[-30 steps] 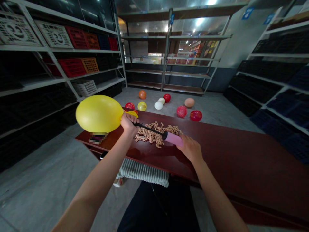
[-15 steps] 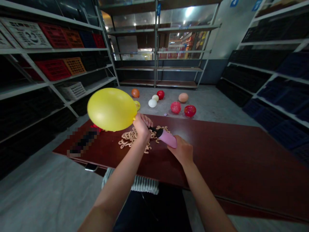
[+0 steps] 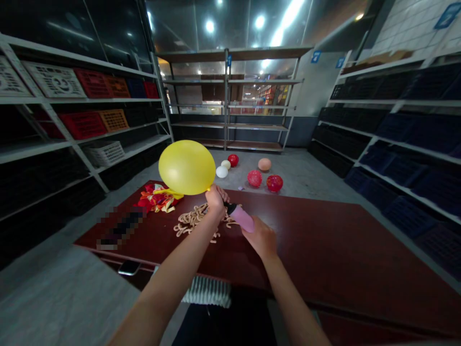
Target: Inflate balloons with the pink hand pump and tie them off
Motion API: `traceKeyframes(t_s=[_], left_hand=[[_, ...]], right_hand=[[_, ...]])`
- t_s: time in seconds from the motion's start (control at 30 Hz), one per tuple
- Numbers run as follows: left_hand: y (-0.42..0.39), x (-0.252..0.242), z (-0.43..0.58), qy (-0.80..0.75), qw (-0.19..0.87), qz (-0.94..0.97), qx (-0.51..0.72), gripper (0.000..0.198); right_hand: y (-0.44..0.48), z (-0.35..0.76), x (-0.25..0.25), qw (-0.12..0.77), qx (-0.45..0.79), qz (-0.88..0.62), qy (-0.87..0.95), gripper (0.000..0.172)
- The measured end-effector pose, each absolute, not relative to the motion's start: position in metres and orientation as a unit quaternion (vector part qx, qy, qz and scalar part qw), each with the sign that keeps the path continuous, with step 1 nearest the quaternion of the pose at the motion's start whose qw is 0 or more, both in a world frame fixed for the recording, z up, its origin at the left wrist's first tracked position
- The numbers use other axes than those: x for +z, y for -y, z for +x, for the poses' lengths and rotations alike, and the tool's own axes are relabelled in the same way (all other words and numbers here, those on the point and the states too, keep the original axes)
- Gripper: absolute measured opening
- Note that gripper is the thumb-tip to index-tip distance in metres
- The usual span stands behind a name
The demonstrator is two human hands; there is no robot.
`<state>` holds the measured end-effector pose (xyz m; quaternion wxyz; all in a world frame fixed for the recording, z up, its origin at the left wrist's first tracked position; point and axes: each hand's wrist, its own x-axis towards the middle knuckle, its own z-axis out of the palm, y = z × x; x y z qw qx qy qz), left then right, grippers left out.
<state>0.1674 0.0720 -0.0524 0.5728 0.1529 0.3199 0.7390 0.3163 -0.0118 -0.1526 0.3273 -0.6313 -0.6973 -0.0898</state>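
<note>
My left hand (image 3: 216, 201) is closed around the neck of a yellow balloon (image 3: 187, 167), which is inflated and leans up to the left. From that same hand the black nozzle end of a pink hand pump (image 3: 243, 218) sticks out. Whether the nozzle sits inside the balloon's neck is hidden by my fingers. Wrapped round the pump's pink body is my right hand (image 3: 261, 236). Below and behind my left hand lies a heap of tan, curly, worm-like pieces (image 3: 190, 218). Flat, uninflated balloons (image 3: 155, 198) in red, orange and yellow are piled at the table's left.
The dark red table (image 3: 324, 235) spans the front. A blurred-out dark item (image 3: 122, 228) lies at its left end. Beyond it, on the floor, rest inflated balloons, among them a red one (image 3: 274, 183) and a white one (image 3: 222, 171). Shelves with crates (image 3: 90, 84) line the sides.
The view has tilted upward, bringing the pile of flat balloons into sight. The yellow balloon appears smaller and farther right. Both hands keep their holds.
</note>
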Motion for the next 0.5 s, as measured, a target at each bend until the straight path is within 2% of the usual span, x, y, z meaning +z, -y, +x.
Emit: traceKeyframes(t_s=[0.1, 0.27, 0.5], left_hand=[[-0.068, -0.055, 0.150, -0.327, 0.570, 0.132, 0.742, 0.034], [-0.060, -0.060, 0.111, -0.339, 0.545, 0.093, 0.761, 0.032], [-0.039, -0.054, 0.039, -0.345, 0.494, 0.053, 0.796, 0.029]], right_hand=[[0.015, 0.311, -0.154, 0.321, -0.099, -0.601, 0.725, 0.031], [0.017, 0.312, -0.159, 0.258, -0.142, -0.575, 0.764, 0.043], [0.033, 0.312, -0.147, 0.191, -0.129, -0.552, 0.801, 0.034]])
